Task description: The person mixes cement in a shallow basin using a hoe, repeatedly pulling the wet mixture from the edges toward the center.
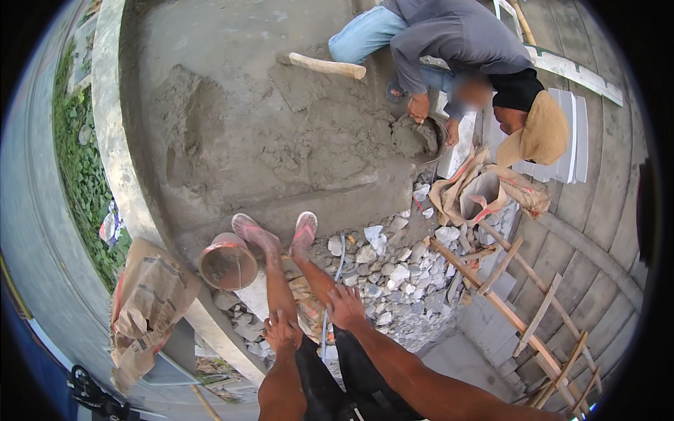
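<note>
My left hand (283, 333) rests on my left knee, its fingers spread and nothing in it. Over my right knee lies my right hand (347, 306), likewise empty with fingers apart. A reddish bucket (228, 261), coated inside with grey mortar, stands just left of my feet. Beyond my feet spreads a heap of wet grey mortar (309, 140). A wooden handle (326, 67) sticks out of it; its other end is hidden in the mortar. At the far right a crouching co-worker (449, 42) in a cap has both hands at a round container (437, 144) holding mortar.
Broken stones (400, 274) lie to the right of my legs. Torn paper sacks (484, 193) sit past them, and another sack (151, 295) drapes over the low wall (116, 140) at left. A wooden ladder (523, 316) leans at lower right. A thin hose (342, 256) crosses the rubble.
</note>
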A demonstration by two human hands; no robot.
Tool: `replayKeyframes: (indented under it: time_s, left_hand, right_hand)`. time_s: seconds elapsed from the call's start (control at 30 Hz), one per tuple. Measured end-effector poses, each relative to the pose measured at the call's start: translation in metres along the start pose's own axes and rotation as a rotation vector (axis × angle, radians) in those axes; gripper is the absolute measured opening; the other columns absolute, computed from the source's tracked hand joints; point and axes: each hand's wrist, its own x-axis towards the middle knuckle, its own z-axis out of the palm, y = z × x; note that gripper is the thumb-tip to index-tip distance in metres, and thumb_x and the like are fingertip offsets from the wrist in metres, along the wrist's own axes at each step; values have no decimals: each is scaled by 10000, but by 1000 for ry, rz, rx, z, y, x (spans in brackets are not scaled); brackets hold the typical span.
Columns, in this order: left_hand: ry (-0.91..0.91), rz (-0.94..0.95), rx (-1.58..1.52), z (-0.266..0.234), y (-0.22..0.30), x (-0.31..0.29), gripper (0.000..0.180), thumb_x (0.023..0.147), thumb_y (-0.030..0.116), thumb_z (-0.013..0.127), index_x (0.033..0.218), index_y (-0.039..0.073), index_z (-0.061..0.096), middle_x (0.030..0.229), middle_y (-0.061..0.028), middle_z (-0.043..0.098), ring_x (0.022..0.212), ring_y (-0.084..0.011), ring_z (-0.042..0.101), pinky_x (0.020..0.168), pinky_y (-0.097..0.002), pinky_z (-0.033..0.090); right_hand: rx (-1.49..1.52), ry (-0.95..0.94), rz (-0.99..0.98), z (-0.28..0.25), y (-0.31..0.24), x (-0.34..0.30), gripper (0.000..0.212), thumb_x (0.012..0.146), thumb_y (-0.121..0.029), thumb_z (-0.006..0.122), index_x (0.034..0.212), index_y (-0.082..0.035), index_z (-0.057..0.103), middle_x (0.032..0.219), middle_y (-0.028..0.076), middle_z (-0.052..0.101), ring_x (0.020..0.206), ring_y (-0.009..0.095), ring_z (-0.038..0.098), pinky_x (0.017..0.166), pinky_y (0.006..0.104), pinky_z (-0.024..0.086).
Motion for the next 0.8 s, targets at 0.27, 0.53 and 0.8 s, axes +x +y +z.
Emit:
replayKeyframes:
  time_s: [0.27,0.53,0.8]
  left_hand:
    - [-4,21,-21,-8,2,-2,601,814,287,599,1395,158,510,1394,-92,469,1308,-325,441,987,-523,439]
    - [32,34,-13,-9,0,-2,598,801,274,620,1374,134,521,1375,-87,489,1303,-320,453,970,-504,458]
    - [23,27,-34,-14,-1,-2,584,802,282,616,1368,149,552,1395,-69,480,1265,-323,469,972,-499,451]
  right_hand:
    - [-2,45,17,4,2,-4,410,864,-316,594,1199,-81,622,1242,130,481,1219,322,480,1102,570,326]
    - [34,-66,68,0,-1,-4,427,885,-301,586,1261,-98,602,1373,152,470,1300,350,444,1154,561,286]
    - [43,-20,55,5,0,-6,429,883,-298,583,1260,-95,605,1369,153,470,1291,348,449,1152,558,289]
